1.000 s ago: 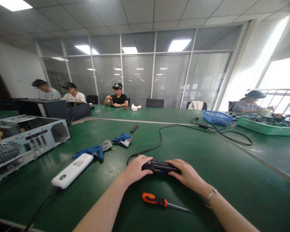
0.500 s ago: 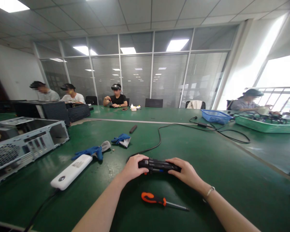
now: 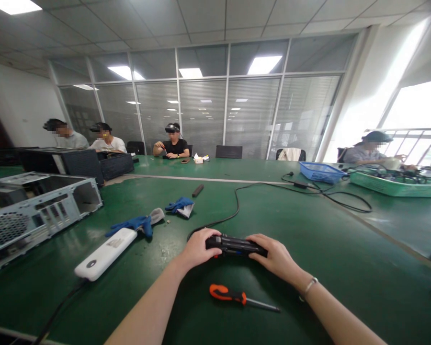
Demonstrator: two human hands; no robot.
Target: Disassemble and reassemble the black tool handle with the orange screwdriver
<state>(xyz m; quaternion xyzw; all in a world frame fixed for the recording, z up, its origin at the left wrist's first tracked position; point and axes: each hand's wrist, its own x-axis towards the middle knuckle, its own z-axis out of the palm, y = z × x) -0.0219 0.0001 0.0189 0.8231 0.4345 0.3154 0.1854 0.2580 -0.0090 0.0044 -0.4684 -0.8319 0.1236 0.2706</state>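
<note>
Orange and black is the handle of the screwdriver (image 3: 227, 293), which lies on the green table (image 3: 294, 215) nearest to the person, with its metal tip pointing to the right. To the left of it lies a white box (image 3: 107, 254) with a dark round spot and a black cord (image 3: 62, 304) at its near end.

Just beyond the screwdriver, the black device (image 3: 236, 243) is between the two hands. The left hand (image 3: 201, 247) is bent around its left end, and the right hand (image 3: 272, 251) around its right end; on each, the thumb is at the near side and the fingers lie over the far side, apart from the thumb only by the thickness of the device. I cannot tell if the device rests on the table or is a little lifted. On the right wrist there is a bracelet (image 3: 311, 285).

A black cable (image 3: 238, 206) goes from behind the left hand across the table; its joining to the device is hidden. Farther, at the left, are a blue glove (image 3: 132, 225) touching the white box, another glove (image 3: 181, 207), a dark bar (image 3: 198, 190) and a metal case (image 3: 66, 203). At the right stand a blue basket (image 3: 319, 175) and a green tray (image 3: 391, 188). Across the table sits a person in black (image 3: 175, 147), before a glass wall (image 3: 251, 115).
</note>
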